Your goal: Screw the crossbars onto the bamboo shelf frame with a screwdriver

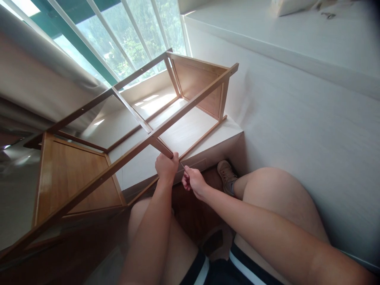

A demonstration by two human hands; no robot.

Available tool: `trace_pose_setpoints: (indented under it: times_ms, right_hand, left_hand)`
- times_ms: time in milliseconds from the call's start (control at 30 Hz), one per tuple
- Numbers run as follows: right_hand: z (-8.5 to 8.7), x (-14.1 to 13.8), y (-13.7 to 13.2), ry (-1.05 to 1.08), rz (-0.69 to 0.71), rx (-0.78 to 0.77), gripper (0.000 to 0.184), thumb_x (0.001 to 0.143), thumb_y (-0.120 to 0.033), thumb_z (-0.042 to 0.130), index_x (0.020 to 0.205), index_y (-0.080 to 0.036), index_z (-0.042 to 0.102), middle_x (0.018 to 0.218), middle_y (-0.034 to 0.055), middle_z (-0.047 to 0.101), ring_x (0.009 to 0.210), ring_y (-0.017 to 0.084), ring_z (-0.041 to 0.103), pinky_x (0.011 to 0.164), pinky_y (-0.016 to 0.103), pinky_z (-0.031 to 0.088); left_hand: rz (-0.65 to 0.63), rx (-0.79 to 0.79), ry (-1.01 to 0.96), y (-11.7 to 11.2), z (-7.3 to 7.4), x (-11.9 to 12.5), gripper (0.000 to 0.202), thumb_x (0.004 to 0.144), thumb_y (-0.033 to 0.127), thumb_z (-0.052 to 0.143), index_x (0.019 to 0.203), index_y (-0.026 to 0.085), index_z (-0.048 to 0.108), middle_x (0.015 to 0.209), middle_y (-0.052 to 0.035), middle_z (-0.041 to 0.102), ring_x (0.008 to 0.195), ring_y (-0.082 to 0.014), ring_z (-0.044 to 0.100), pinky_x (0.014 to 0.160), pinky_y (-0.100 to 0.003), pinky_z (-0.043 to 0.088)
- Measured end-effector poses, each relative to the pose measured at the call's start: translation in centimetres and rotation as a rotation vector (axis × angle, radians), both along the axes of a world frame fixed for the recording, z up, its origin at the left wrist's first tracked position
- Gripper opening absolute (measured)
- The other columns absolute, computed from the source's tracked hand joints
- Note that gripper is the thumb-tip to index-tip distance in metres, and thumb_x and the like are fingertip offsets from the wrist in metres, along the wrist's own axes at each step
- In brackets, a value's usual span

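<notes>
A wooden furniture frame [190, 105] with panelled ends lies at a slant on the pale ledge under the window. My left hand [166, 165] is wrapped round the lower end of its short middle post [161, 146]. Just to the right, my right hand [194, 181] pinches a thin metal rod, which looks like a hex key [182, 164]. The rod's far end points at the joint of post and lower rail beside my left fingers. Its tip is too small to make out.
A white wall [291, 130] rises close on the right, topped by a shelf [252, 27] with small items. A grey curtain [50, 67] hangs at the left. My legs straddle the dark floor [190, 213] below the ledge [135, 172].
</notes>
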State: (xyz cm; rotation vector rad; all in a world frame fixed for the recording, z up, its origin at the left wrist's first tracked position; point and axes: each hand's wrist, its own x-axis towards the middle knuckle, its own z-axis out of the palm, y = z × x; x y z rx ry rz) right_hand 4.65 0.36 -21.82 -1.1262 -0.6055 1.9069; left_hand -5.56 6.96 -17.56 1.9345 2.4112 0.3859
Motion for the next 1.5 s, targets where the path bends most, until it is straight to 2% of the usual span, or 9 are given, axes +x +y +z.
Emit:
trace_pose_setpoints:
  times_ms: [133,267,433,633,867,1167,1333,1400,1500]
  right_hand:
    - [0.9,0.3,-0.1,0.263,0.063,-0.117,0.045,0.096,-0.051,0.035,0.062,-0.023,0.027,0.047,-0.0053,0.042,0.041,0.011,0.036,0.044,0.023,0.027]
    - [1.2,0.5,-0.1,0.397,0.051,-0.183,0.044,0.099,-0.047,0.033,0.063,-0.022,0.025,0.046,-0.0053,0.040,0.041,0.011,0.033,0.044,0.022,0.024]
    - [0.8,0.2,-0.1,0.439,0.004,-0.204,0.044,0.098,-0.048,0.037,0.062,-0.023,0.028,0.043,-0.0047,0.042,0.039,0.011,0.031,0.042,0.023,0.020]
    - [0.5,-0.3,-0.2,0.386,-0.081,-0.151,0.043,0.094,-0.048,0.045,0.061,-0.023,0.031,0.040,-0.0047,0.043,0.035,0.010,0.030,0.039,0.022,0.018]
    - [0.6,-0.4,-0.2,0.214,-0.115,-0.065,0.042,0.091,-0.051,0.046,0.061,-0.023,0.035,0.038,-0.0051,0.044,0.032,0.008,0.027,0.035,0.022,0.015]
    - [0.6,-0.6,-0.5,-0.164,-0.057,0.089,0.041,0.097,-0.049,0.031,0.066,-0.023,0.034,0.045,-0.0069,0.043,0.033,0.008,0.031,0.037,0.022,0.024]
    - [0.5,-0.2,-0.5,-0.541,-0.019,0.246,0.044,0.101,-0.046,0.032,0.066,-0.021,0.043,0.057,-0.0002,0.055,0.054,0.013,0.054,0.057,0.024,0.040]
    - [0.7,0.2,-0.6,-0.702,0.016,0.304,0.039,0.100,-0.043,0.038,0.071,-0.020,0.050,0.067,0.0043,0.063,0.069,0.019,0.063,0.069,0.029,0.042]
    - [1.1,0.8,-0.8,-0.891,0.092,0.373,0.029,0.099,-0.039,0.044,0.084,-0.019,0.058,0.086,0.0114,0.070,0.089,0.028,0.067,0.081,0.038,0.043]
  left_hand:
    - [-0.016,0.008,-0.009,0.0,-0.1,-0.1,0.045,0.090,0.045,0.035,0.081,0.018,0.070,0.084,-0.0142,0.072,0.084,-0.0302,0.068,0.076,-0.037,0.048]
    - [-0.015,0.005,-0.014,0.0,-0.2,-0.1,0.045,0.090,0.045,0.035,0.081,0.018,0.070,0.083,-0.0139,0.072,0.084,-0.0301,0.069,0.076,-0.037,0.048]
    - [-0.023,0.005,-0.011,0.1,-0.2,-0.1,0.046,0.091,0.044,0.035,0.082,0.017,0.071,0.084,-0.0152,0.072,0.086,-0.0307,0.069,0.077,-0.037,0.048]
    - [-0.045,0.011,-0.013,0.0,-0.1,-0.2,0.046,0.090,0.043,0.035,0.080,0.018,0.072,0.083,-0.0142,0.073,0.086,-0.0308,0.069,0.078,-0.038,0.048]
    - [-0.025,0.028,-0.019,0.0,0.0,0.0,0.046,0.089,0.044,0.037,0.077,0.017,0.072,0.079,-0.0149,0.072,0.085,-0.0318,0.069,0.079,-0.039,0.049]
    - [-0.007,0.049,-0.019,0.1,-0.2,-0.1,0.046,0.088,0.045,0.039,0.076,0.016,0.072,0.079,-0.0155,0.073,0.084,-0.0321,0.069,0.079,-0.039,0.050]
    - [-0.001,0.068,-0.013,0.3,-0.6,-0.2,0.045,0.088,0.044,0.039,0.077,0.015,0.072,0.081,-0.0158,0.073,0.085,-0.0319,0.069,0.080,-0.039,0.050]
    - [-0.003,0.072,-0.012,0.3,-0.6,-0.2,0.046,0.089,0.044,0.039,0.075,0.016,0.072,0.079,-0.0157,0.073,0.084,-0.0318,0.069,0.080,-0.039,0.050]
    - [-0.007,0.080,-0.012,0.3,-0.7,-0.3,0.045,0.089,0.044,0.040,0.075,0.016,0.072,0.077,-0.0153,0.072,0.082,-0.0315,0.069,0.079,-0.039,0.050]
